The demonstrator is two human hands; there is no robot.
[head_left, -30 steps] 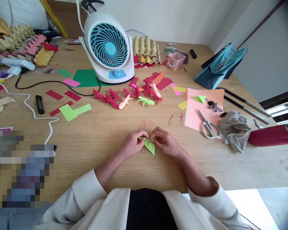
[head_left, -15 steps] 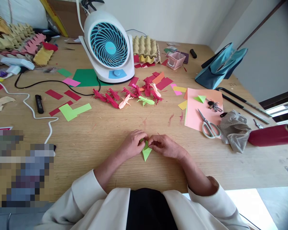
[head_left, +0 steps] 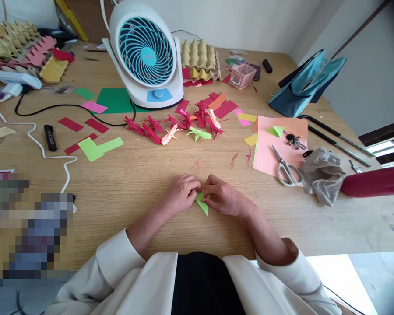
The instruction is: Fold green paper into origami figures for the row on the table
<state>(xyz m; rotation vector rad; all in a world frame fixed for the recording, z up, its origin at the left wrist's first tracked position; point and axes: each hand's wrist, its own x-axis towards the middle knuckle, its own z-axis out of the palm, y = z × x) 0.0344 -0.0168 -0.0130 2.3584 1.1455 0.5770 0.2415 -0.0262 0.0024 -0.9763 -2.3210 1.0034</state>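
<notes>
The folded green paper (head_left: 202, 206) is held over the near middle of the desk (head_left: 134, 183), between the two hands, its pointed end directed toward the person and slightly to the right. Whether it rests on the wood cannot be told. The left hand (head_left: 184, 192) pinches its left side, the grip closed to about the paper's thickness; the right hand (head_left: 223, 197) pinches from the opposite side, its grip likewise closed, fingertips on the paper. Exact contacts are partly hidden behind the knuckles. The opposed pinches presumably steady so small a piece while a crease is worked, and its position before the body probably keeps it in clear sight.

Beyond the hands lies a row of folded figures, among them a green figure (head_left: 199, 134) and a pale figure (head_left: 170, 134), perhaps set there to stay away from the forearms. To the left, light-green cut paper (head_left: 89, 149) lies by a black marker (head_left: 50, 138). To the right, scissors (head_left: 286, 169) and a small green triangle (head_left: 277, 131) lie on a pink sheet (head_left: 264, 151), seemingly within reach. A fan (head_left: 147, 57) stands behind, facing the person.

Compared with half a second earlier, the paper's tip has swung rightward and the right hand's knuckles stand higher; the surrounding items keep their arrangement, though the camera's view has shifted slightly.
</notes>
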